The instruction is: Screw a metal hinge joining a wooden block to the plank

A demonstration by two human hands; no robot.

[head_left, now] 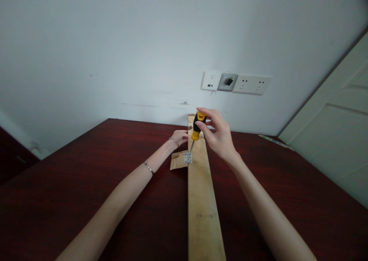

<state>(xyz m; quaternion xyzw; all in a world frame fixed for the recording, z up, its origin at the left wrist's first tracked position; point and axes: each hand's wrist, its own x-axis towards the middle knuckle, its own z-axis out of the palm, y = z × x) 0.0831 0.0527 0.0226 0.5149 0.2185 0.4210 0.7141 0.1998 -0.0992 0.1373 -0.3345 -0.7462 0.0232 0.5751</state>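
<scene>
A long pale wooden board (pixel 201 203) lies lengthwise on the dark red tabletop, its far end near the wall. A small metal hinge (pixel 186 157) sits at the board's left edge. Its left leaf lies over a short brown piece (pixel 177 160) that sticks out to the left. My right hand (pixel 217 132) grips the handle of a yellow and black screwdriver (pixel 198 123), tilted with its tip down at the hinge's right leaf. Beyond the hinge, my left hand (pixel 180 136) holds the board's left edge; its fingertips are partly hidden there.
The dark red tabletop (pixel 138 222) reaches back to a pale wall (pixel 143 53). Wall sockets (pixel 251 85) with a black plug (pixel 229 81) are above the right hand. A thin pale strip (pixel 276 142) lies at the back right, close to a white panelled door (pixel 330 138).
</scene>
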